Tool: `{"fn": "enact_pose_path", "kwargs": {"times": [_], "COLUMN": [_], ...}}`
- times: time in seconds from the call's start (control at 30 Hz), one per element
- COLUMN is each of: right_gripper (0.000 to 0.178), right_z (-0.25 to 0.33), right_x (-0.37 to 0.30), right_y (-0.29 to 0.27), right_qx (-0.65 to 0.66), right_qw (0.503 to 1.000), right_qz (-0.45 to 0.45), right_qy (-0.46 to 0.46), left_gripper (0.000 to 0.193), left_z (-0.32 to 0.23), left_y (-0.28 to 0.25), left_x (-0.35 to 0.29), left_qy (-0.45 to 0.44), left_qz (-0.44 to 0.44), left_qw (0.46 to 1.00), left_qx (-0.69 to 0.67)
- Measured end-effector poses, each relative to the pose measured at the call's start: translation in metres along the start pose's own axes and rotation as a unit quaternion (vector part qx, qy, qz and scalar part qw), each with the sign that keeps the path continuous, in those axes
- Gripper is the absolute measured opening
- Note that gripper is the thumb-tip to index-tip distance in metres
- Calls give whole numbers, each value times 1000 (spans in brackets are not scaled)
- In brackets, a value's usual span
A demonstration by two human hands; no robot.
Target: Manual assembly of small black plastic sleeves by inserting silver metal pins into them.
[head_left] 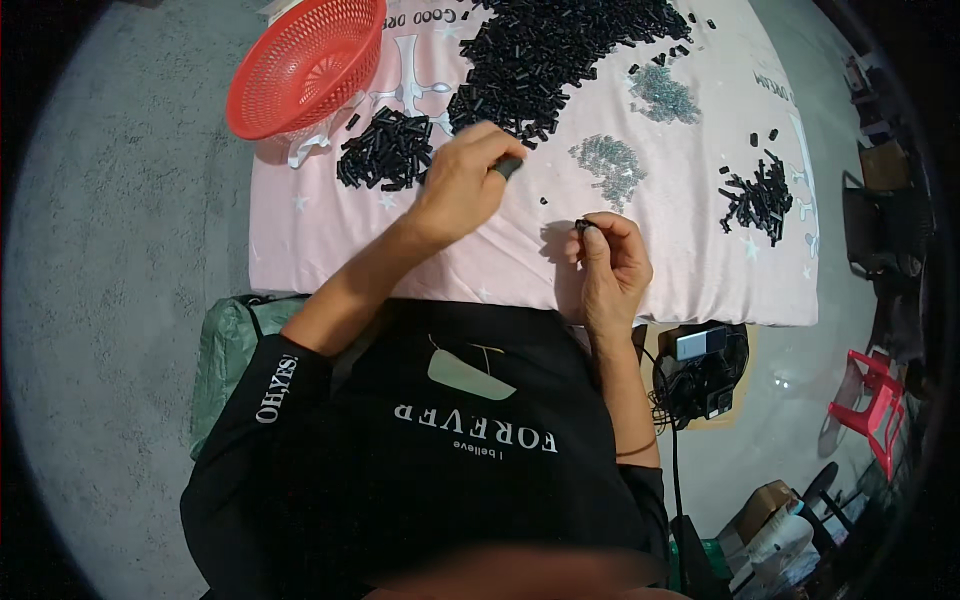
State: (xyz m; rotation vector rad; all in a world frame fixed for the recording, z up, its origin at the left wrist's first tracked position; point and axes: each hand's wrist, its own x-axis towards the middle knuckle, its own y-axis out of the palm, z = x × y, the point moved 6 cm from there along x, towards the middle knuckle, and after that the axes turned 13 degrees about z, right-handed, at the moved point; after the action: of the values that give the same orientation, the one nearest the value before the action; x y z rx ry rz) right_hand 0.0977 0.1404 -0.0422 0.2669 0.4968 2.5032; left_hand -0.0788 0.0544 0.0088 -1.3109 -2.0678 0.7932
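My left hand is over the pink cloth between the two left heaps of black parts, fingers curled together. A dark greenish-black piece shows at its fingertips; whether it is held or worn on a finger I cannot tell. My right hand is closed in a pinch on a small black plastic part, close to the table's near edge. Just ahead of it lies a pile of small clear pieces. One tiny black bit rests on the cloth between my hands.
A big heap of short black tubes covers the far middle, with a smaller heap to its left. Another clear pile and slim black parts lie to the right. A red basket stands far left; a pink-red stool is on the floor.
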Motion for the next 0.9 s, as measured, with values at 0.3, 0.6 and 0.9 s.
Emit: {"fn": "enact_pose_path", "kwargs": {"times": [0.3,0.6,0.9], "right_gripper": [14,18,17], "right_z": [-5,-9,-7], "right_x": [4,5,3], "right_y": [-5,-8,-7], "right_qx": [52,69,44], "right_qw": [998,998,999], "right_qz": [2,4,5], "right_qy": [-21,-10,-6], "left_gripper": [16,22,33], "left_z": [8,3,9], "left_y": [4,1,3], "left_x": [9,16,21], "left_qy": [-1,-10,31], "left_qz": [15,21,9], "left_qw": [989,994,990], "left_qx": [144,104,135]}}
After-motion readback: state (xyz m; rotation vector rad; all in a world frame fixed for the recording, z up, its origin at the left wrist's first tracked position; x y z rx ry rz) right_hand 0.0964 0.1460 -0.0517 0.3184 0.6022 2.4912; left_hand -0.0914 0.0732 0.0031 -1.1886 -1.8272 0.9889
